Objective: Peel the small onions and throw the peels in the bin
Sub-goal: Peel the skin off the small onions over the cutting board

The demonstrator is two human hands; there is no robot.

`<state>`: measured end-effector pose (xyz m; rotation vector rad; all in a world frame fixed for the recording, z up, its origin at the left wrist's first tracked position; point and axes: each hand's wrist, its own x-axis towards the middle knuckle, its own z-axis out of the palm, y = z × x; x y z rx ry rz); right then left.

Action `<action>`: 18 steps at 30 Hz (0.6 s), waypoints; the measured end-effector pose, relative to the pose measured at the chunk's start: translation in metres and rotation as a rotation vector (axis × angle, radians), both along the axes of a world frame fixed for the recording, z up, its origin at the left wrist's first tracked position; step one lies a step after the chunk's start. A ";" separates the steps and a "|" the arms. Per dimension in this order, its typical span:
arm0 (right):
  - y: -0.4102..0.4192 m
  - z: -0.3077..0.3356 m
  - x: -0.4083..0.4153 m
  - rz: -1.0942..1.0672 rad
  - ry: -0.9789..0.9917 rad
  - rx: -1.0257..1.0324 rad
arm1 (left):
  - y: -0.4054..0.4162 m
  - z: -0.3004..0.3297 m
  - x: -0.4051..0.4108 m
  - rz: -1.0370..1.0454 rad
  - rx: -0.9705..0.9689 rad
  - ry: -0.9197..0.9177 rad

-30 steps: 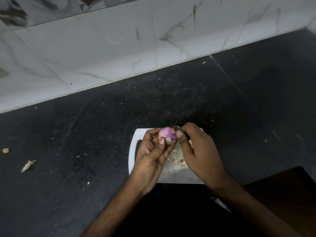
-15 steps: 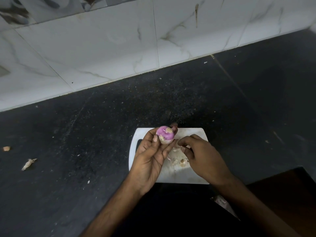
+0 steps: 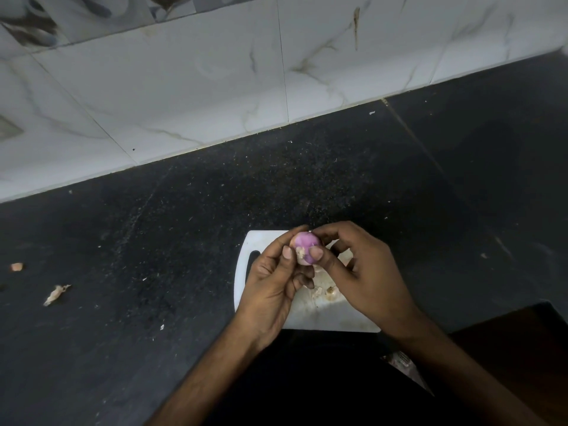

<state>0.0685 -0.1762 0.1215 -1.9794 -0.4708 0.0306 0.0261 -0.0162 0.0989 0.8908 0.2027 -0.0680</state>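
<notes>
Purple onion (image 3: 305, 248) in both hands' grip, left hand (image 3: 270, 281), right hand (image 3: 362, 272), white board (image 3: 322, 318) beneath, peel scraps (image 3: 57, 294) on counter (image 3: 153, 241)

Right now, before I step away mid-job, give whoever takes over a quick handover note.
Left hand: holds the small onion above the white cutting board.
Right hand: thumb and fingers pinching the same onion.
Done: onion mostly purple and bare; a pale scrap remains near one end.
Peel scraps lie on the board, stray peel on the dark counter.
Left: finish peeling, gather all peels. No bin in view.
</notes>
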 end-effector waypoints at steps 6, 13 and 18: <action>-0.003 -0.004 0.000 -0.062 0.111 0.103 | -0.002 0.001 0.000 -0.015 0.216 -0.099; -0.002 -0.005 -0.001 -0.021 0.004 0.097 | -0.001 0.005 0.001 0.036 0.315 -0.140; 0.002 -0.003 -0.003 -0.020 -0.069 0.041 | -0.001 0.007 0.001 0.049 0.315 -0.124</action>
